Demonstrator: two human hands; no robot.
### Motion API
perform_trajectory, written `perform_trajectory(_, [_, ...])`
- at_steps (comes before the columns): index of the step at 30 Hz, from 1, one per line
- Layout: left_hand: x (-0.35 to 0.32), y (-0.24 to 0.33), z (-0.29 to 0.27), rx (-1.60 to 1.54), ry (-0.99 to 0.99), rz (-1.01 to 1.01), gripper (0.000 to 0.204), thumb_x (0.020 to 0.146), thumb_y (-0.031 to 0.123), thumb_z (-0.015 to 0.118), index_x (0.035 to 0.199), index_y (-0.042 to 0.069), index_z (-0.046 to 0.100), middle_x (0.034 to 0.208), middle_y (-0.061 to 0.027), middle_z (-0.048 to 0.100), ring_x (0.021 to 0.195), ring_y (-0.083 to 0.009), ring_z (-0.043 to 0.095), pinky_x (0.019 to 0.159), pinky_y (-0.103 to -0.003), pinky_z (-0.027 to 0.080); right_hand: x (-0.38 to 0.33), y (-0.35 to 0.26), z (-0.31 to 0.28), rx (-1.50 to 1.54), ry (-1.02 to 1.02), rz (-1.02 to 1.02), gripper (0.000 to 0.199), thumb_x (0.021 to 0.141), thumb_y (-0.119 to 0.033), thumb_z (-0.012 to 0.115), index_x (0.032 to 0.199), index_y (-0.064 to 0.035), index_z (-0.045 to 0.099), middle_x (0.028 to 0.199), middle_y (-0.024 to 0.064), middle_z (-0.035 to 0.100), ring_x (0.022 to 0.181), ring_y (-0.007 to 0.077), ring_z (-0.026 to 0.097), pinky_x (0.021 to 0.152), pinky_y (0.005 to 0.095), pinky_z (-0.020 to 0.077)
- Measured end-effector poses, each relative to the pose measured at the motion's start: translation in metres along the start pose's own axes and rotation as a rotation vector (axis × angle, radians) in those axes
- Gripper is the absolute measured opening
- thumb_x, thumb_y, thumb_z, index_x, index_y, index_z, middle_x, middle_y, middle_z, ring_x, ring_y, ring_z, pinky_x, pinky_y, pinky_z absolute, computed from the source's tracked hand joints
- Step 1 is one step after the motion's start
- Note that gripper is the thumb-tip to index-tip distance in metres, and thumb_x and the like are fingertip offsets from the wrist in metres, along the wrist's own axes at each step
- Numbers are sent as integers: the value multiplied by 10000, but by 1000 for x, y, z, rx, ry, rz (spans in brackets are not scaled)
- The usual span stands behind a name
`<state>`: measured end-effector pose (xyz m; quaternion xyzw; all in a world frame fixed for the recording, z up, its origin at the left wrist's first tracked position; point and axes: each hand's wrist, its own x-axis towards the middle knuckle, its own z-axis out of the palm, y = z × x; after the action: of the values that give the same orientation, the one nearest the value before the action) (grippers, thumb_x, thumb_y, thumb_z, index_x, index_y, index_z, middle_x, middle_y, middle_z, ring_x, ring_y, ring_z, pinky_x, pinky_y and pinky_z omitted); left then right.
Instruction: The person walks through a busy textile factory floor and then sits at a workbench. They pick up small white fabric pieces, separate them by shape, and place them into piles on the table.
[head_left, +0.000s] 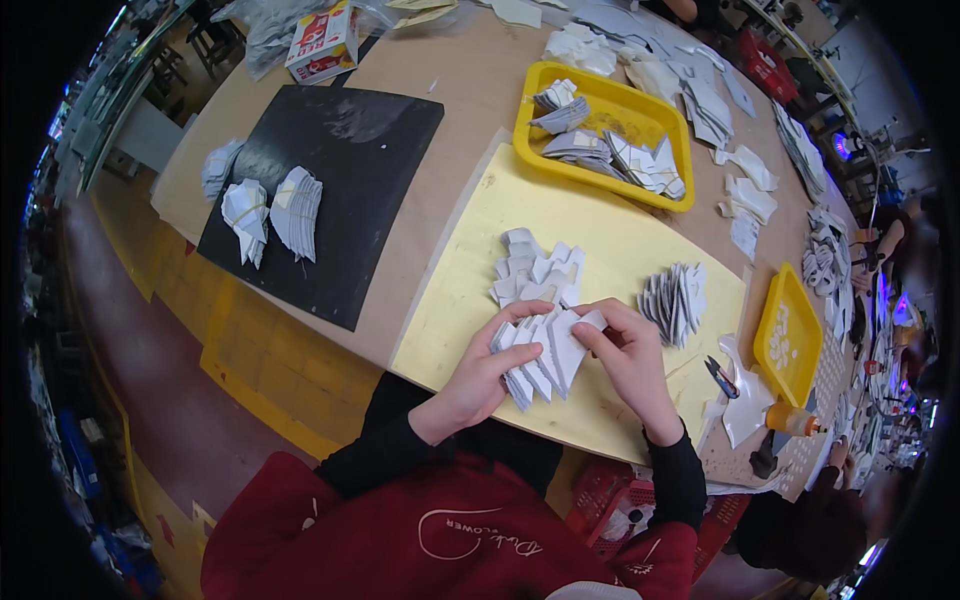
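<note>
A fanned stack of white cut pieces point(548, 352) is between my hands over the yellow board point(450, 300); I cannot tell whether they are fabric or leather. My left hand point(485, 362) grips the stack from its left side, thumb on top. On the right side, my right hand point(628, 352) pinches the edge of the stack's end piece between thumb and fingers. Just beyond, more overlapping white pieces point(535, 268) lie on the board. To the right sits another fanned pile of grey-white pieces point(672, 303).
A yellow tray point(690, 180) with banded bundles stands at the back. Banded bundles point(296, 213) lie on a black board point(345, 190) at left. Thread snips point(720, 378), an orange-capped bottle point(795, 419) and a smaller yellow tray point(762, 350) are at right. Co-workers sit along the right edge.
</note>
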<state>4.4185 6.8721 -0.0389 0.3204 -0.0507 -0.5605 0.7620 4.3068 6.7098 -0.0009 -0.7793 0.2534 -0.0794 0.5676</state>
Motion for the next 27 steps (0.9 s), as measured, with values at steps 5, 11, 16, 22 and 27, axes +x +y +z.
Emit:
perform_trajectory(5, [2,6,-6,-46,-87,-41,473,915,7,559,1365,19,410,1281,-128,487,1211,-208,516,1048,-352,430,5,-1,-7,8,-27,12,191,905,-77,658,1052,43,677,850,6,613,727,43,526,653,200,421])
perform_trajectory(11, [3,6,-9,43,-64,-5,455,936,2,564,1366,19,415,1279,-127,487,1208,-198,519,1030,-337,452,4,2,-1,132,-46,51,235,895,-84,670,1105,21,656,908,12,649,729,37,550,663,195,457])
perform_trajectory(16, [3,4,-15,67,-65,11,436,948,26,583,1359,17,437,1254,-96,499,1180,-161,529,991,-300,470,5,1,2,244,-97,143,245,894,-86,672,1113,18,638,964,16,665,772,44,580,693,202,483])
perform_trajectory(22, [4,5,-19,81,21,31,458,966,42,535,1397,25,383,1329,-148,478,1229,-221,513,1045,-348,446,13,-6,6,92,-25,1,204,878,-97,675,1045,18,658,859,28,676,725,57,586,678,215,483])
perform_trajectory(27, [-5,29,-21,-143,37,67,477,961,54,464,1419,21,337,1364,-198,461,1270,-293,494,1089,-402,410,42,-21,-2,74,51,-84,194,857,-97,677,1020,8,670,836,46,689,708,73,582,663,240,475])
